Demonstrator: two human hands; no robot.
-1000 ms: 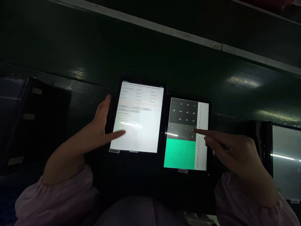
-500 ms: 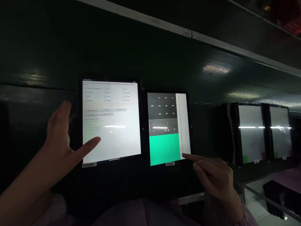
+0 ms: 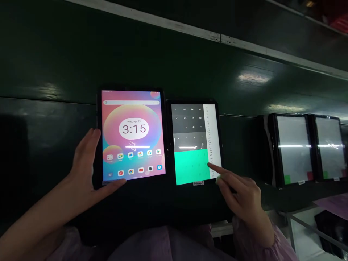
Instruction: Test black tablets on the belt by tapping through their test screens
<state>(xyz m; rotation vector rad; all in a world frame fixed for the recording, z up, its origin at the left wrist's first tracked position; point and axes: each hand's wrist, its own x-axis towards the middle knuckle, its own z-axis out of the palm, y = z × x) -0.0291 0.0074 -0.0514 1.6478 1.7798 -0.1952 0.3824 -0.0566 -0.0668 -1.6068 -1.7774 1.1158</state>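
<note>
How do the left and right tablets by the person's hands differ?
The left tablet shows an upright clock; the right tablet shows a sideways calculator. The left hand is spread around the left tablet's corner; the right hand points at the right tablet. Both are lit, side by side.

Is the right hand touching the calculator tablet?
Cannot tell. In the head view, the right hand points a finger over the calculator tablet; contact or hover is unclear.

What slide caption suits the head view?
Left hand at the corner of a home-screen tablet, right hand pointing at a calculator tablet.
</note>
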